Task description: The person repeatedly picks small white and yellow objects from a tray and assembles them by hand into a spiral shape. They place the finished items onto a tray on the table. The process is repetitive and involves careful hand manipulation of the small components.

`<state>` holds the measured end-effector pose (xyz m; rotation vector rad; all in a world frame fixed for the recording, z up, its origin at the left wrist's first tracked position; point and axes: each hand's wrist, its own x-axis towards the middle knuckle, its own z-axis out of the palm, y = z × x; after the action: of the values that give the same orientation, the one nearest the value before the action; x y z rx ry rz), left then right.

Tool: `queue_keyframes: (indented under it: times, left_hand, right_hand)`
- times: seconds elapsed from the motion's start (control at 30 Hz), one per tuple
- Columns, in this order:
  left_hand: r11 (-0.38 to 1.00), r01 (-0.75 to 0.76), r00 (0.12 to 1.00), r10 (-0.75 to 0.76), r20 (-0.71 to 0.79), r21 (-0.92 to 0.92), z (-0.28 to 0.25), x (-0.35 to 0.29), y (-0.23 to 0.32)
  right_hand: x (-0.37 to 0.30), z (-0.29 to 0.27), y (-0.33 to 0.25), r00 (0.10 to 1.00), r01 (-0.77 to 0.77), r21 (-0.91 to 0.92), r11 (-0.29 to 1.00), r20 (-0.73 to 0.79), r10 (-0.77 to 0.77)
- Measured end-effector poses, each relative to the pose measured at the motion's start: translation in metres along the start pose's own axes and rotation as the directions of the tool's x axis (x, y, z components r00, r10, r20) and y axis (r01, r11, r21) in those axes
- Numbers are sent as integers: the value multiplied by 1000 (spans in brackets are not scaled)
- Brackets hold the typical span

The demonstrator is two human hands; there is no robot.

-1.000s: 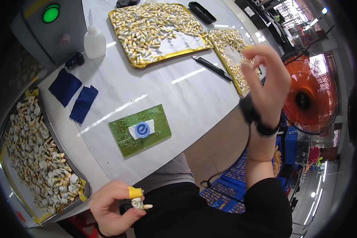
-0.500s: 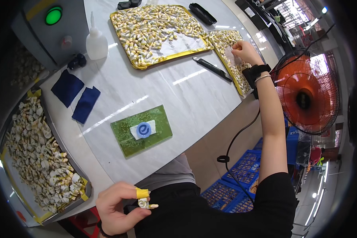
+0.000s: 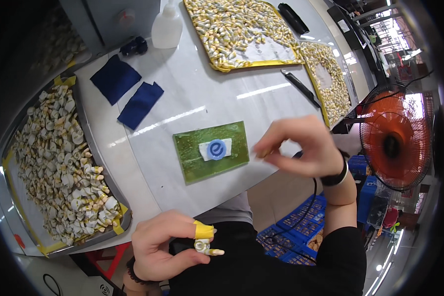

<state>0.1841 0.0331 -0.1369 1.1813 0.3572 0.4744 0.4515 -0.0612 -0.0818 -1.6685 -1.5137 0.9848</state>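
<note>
My left hand, low in view, pinches a small white part with a round hollow and a peach-tipped prong between thumb and index finger. Yellow tape wraps that index fingertip. Above the table's front edge, my right hand is closed in a pinch on a small yellowish piece, blurred by motion. Just left of it lies a green translucent pad bearing a white patch and a round blue disc.
Trays of small white-and-yellow parts stand at left, at the back and at right. A knife-like black tool, blue cloths and a white squeeze bottle lie around. An orange fan stands at right.
My right hand has come from the right tray toward the pad, a small piece now in its pinch. My left hand keeps its hold. The whole view has shifted.
</note>
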Motion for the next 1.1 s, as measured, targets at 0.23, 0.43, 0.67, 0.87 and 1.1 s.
queue_keyframes:
  times: [0.23, 0.43, 0.67, 0.87, 1.1]
  left_hand:
    - [997, -4, 994, -4, -109, -73, 7, -5, 3]
    - [997, -64, 973, 73, -221, 46, 6, -13, -6]
    - [974, -167, 935, 205, -289, 150, 10, -7, -5]
    - [923, -237, 937, 299, -180, 302, 11, -6, -10]
    - [908, -307, 921, 359, -151, 285, 13, -3, -10]
  right_hand:
    - [18, 30, 11, 928, 328, -501, 801, 14, -371]
    - [16, 41, 10, 940, 310, -573, 759, 64, -335]
    - [18, 50, 1, 923, 259, -508, 822, -120, -365]
    - [3, 62, -30, 919, 325, -8, 946, -236, -317]
    - [0, 75, -28, 870, 420, 3, 908, -287, -401]
